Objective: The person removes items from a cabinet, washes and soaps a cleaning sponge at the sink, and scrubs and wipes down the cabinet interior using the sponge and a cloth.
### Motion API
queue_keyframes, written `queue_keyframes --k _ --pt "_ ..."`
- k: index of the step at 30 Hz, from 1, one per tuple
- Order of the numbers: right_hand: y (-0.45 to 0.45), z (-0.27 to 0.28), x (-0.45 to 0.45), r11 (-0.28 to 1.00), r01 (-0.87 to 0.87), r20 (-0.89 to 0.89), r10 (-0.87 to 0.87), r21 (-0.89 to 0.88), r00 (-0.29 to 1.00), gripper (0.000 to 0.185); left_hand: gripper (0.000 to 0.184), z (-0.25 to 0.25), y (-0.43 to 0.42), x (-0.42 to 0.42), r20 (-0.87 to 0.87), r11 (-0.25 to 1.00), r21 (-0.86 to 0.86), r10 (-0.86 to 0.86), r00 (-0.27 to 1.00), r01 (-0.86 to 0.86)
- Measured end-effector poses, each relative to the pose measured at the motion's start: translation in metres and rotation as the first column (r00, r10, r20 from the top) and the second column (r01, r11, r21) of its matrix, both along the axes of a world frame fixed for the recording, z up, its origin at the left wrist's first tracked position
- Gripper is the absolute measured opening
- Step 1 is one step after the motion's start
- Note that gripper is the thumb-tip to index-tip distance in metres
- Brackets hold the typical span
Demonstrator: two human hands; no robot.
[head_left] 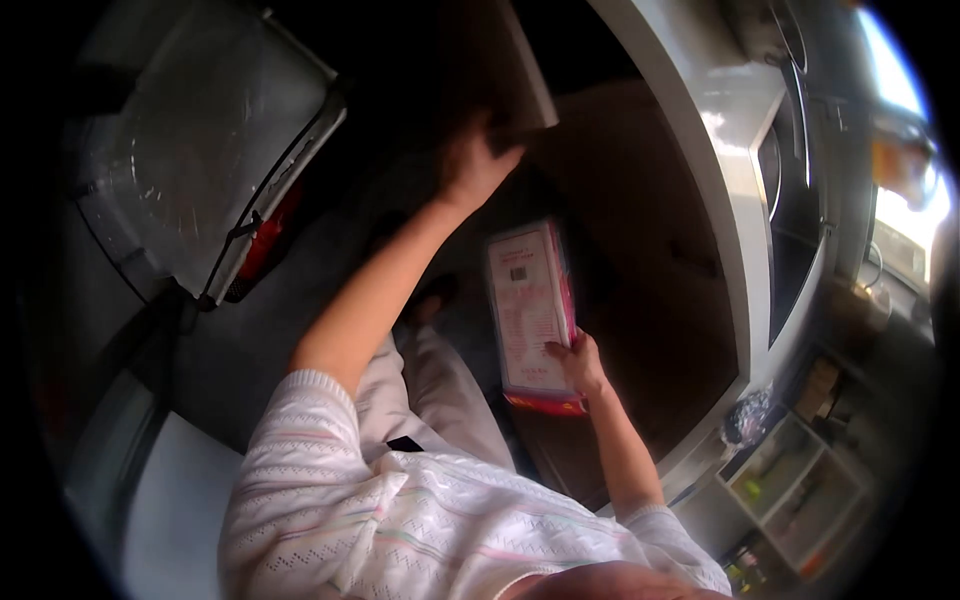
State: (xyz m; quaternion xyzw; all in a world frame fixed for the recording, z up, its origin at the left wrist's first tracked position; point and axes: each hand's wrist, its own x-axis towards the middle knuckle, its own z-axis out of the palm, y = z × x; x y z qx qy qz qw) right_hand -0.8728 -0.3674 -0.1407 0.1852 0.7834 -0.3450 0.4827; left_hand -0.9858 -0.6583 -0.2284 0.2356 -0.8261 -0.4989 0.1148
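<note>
My right hand (pixel 580 362) grips a flat white-and-pink box (pixel 527 300) by its near right corner, thumb across the printed face. Pink text and a small dark code square show on that face, and a red edge runs along its near end. The box is held up in front of my legs. Farther forward, my left hand (pixel 474 168) is at the lower end of a brown panel (pixel 515 75) that looks like a cabinet door. Its thumb points out to the right, while the other fingers are blurred and lost in shadow.
Right of the box lies a dark cabinet interior (pixel 640 200) framed by a pale counter edge (pixel 735 270). A stove-like appliance (pixel 790 190) sits on the counter, with crumpled foil (pixel 746 415) and a divided shelf (pixel 795 480) nearer. At left stands a plastic-covered rack (pixel 200 150).
</note>
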Motion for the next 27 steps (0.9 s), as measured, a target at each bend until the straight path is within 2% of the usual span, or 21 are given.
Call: queue_keyframes --k 5,7,11,15,17,19,22,24,25,26,27 --pt "-0.019 -0.02 -0.036 0.992 0.056 -0.058 -0.063 -0.11 0.996 0.026 0.057 0.004 -0.029 0.049 -0.146 0.978 -0.063 0.188 0.971 -0.199" --pt "-0.03 -0.022 -0.048 0.977 0.111 -0.066 -0.125 -0.183 0.99 0.026 0.056 0.008 -0.034 0.059 -0.164 0.97 -0.069 0.219 0.962 -0.233" --pt "-0.045 -0.036 -0.072 0.96 0.089 -0.095 -0.118 -0.265 0.988 0.027 0.056 0.015 -0.044 0.071 -0.152 0.955 -0.066 0.278 0.949 -0.29" --pt "-0.071 -0.049 -0.097 0.97 0.083 -0.148 -0.119 -0.229 0.982 0.028 0.052 0.017 -0.05 0.082 -0.172 0.945 -0.095 0.295 0.94 -0.314" --pt "-0.083 -0.05 -0.111 0.948 0.16 -0.094 -0.192 -0.274 0.977 0.029 0.049 0.02 -0.05 0.089 -0.138 0.943 -0.097 0.304 0.943 -0.318" --pt "-0.095 -0.064 -0.131 0.914 0.185 -0.119 -0.242 -0.361 0.963 0.032 0.051 0.019 -0.056 0.091 -0.148 0.954 -0.056 0.283 0.948 -0.294" --pt "-0.129 -0.053 -0.152 0.911 0.152 -0.208 -0.246 -0.383 0.947 0.035 0.048 0.027 -0.053 0.099 -0.116 0.965 -0.042 0.252 0.961 -0.258" --pt "-0.143 -0.055 -0.167 0.892 0.201 -0.18 -0.293 -0.405 0.939 0.035 0.047 0.028 -0.052 0.101 -0.082 0.968 -0.036 0.245 0.966 -0.249" --pt "-0.147 -0.059 -0.175 0.885 0.227 -0.181 -0.322 -0.405 0.929 0.035 0.046 0.025 -0.05 0.101 -0.125 0.965 -0.013 0.259 0.958 -0.263" --pt "-0.151 -0.064 -0.183 0.877 0.256 -0.18 -0.352 -0.407 0.918 0.034 0.047 0.022 -0.053 0.1 -0.115 0.969 -0.083 0.225 0.968 -0.235" --pt "-0.143 -0.061 -0.182 0.879 0.242 -0.177 -0.337 -0.411 0.925 0.035 0.047 0.032 -0.041 0.112 -0.129 0.973 -0.074 0.209 0.969 -0.22"
